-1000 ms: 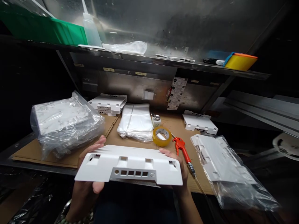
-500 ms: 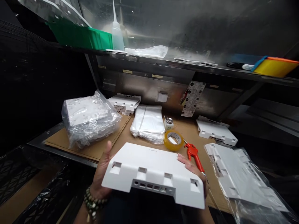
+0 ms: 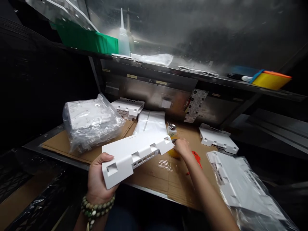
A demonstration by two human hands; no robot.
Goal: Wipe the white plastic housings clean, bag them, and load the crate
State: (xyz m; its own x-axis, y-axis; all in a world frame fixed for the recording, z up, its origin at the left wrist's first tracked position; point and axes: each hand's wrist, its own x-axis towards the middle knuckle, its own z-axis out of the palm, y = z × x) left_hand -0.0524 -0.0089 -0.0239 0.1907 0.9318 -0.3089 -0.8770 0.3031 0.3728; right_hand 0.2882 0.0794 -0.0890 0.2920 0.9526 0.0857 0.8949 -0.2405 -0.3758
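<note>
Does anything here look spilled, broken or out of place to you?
Nothing looks spilled or visibly broken. The white plastic housing with a row of ports is angled, but the left hand grips it. Slightly untidy: the clear, crumpled plastic bag of white housings on the right lies slantwise, reaching past the brown cardboard sheet's edge.

- Cannot see most fingers of the left hand (image 3: pixel 99 179) beneath the white housing (image 3: pixel 138 149).
- Cannot tell any grip of the right hand (image 3: pixel 182 147) on the mostly hidden tape roll (image 3: pixel 173 153).
- See little of the red air gun (image 3: pixel 196 157) behind the right forearm (image 3: pixel 209 195).
- Cannot read the label strip (image 3: pixel 196 104).
- Lose the right-side clear bag (image 3: pixel 255 219) at the bottom edge.
</note>
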